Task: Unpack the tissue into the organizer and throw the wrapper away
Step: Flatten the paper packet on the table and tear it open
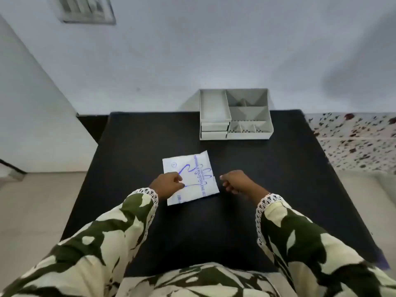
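Note:
A flat white packet [194,168] with blue print and a hand outline lies on the black table [267,179], near its middle. My left hand [168,185] rests on the packet's near left part, fingers curled on its surface. My right hand [234,181] hovers just right of the packet's edge, fingers loosely bent, holding nothing. A grey organizer [265,125] with several compartments and two small drawers stands at the table's far edge; its large left tray [214,107] looks bare.
A white wall rises behind the table, with a vent [85,9] high on the left. A speckled surface [353,138] lies to the right of the table. Pale floor [38,211] shows on the left.

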